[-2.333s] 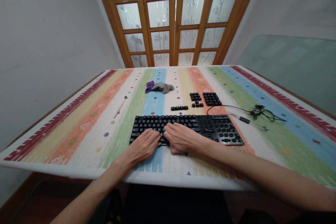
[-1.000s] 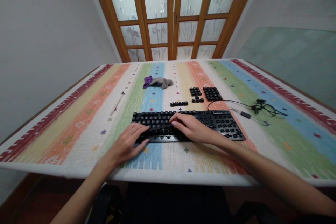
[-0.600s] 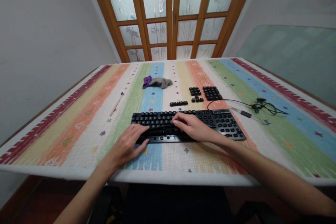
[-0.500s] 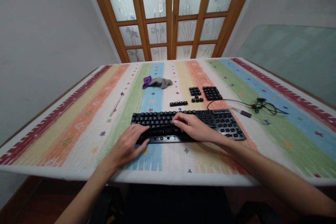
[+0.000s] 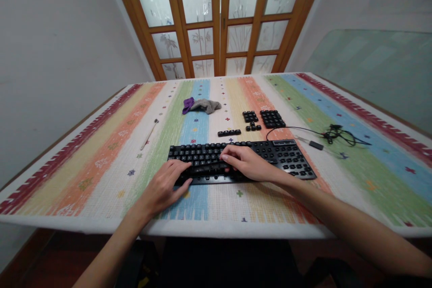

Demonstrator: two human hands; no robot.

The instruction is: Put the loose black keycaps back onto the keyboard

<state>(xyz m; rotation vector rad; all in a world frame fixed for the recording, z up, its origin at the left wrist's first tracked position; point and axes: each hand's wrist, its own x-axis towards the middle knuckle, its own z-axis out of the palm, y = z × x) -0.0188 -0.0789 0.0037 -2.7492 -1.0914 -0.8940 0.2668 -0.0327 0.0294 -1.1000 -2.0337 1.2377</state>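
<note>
A black keyboard (image 5: 263,155) lies across the front of the table, with bare key sockets on its right part and along its bottom row. Just over its lower left part runs a slightly tilted row of black keycaps (image 5: 206,169), spanning my two hands. My left hand (image 5: 165,184) grips its left end, fingers on top and thumb at the keyboard's front edge. My right hand (image 5: 245,162) is curled with thumb and fingers pinched at the right end; its fingertips are partly hidden.
Behind the keyboard sit several groups of loose keycaps (image 5: 272,119) and a short keycap row (image 5: 229,133). A grey and purple cloth (image 5: 202,105) lies farther back, a thin brush (image 5: 149,135) to the left. A coiled cable (image 5: 340,136) and a small black-handled tool (image 5: 316,145) are right.
The row of keycaps has rolled a little between my hands, so its tops show more and less of the bottom sockets is visible. Both hands stay nearly in place.
</note>
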